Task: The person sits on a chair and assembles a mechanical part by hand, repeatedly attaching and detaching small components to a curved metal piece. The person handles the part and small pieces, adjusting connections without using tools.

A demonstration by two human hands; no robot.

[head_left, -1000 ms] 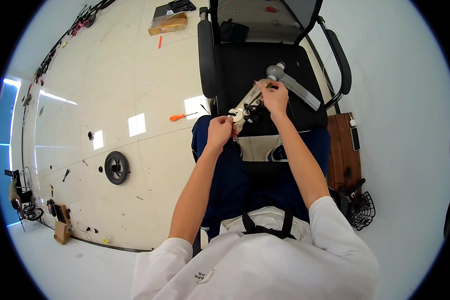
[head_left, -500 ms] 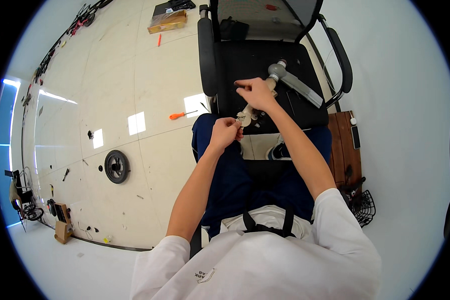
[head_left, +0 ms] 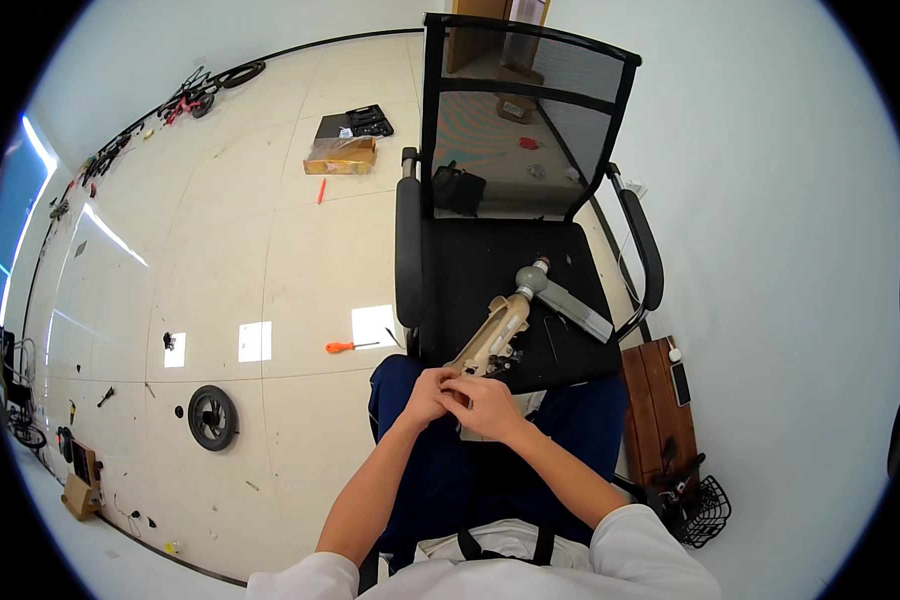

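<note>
My left hand [head_left: 428,396] and my right hand [head_left: 487,402] meet fingertip to fingertip above my lap, at the front edge of a black office chair [head_left: 470,265]. Their fingers are curled together around something small that is hidden between them. Just beyond the hands, a beige mechanical arm part [head_left: 497,335] lies on the seat. Its far end joins a grey round joint [head_left: 531,280] and a grey flat bar [head_left: 576,311]. The near end of the beige part reaches almost to my fingertips.
An orange-handled screwdriver [head_left: 348,347] and a black wheel [head_left: 213,417] lie on the pale floor to my left. A cardboard box [head_left: 340,156] and a black case [head_left: 356,122] sit farther off. A wooden board [head_left: 659,396] and a black wire basket [head_left: 705,511] are on my right.
My right hand has come off the beige part on the seat and drawn back to meet my left hand above my lap. The beige part now lies alone on the chair.
</note>
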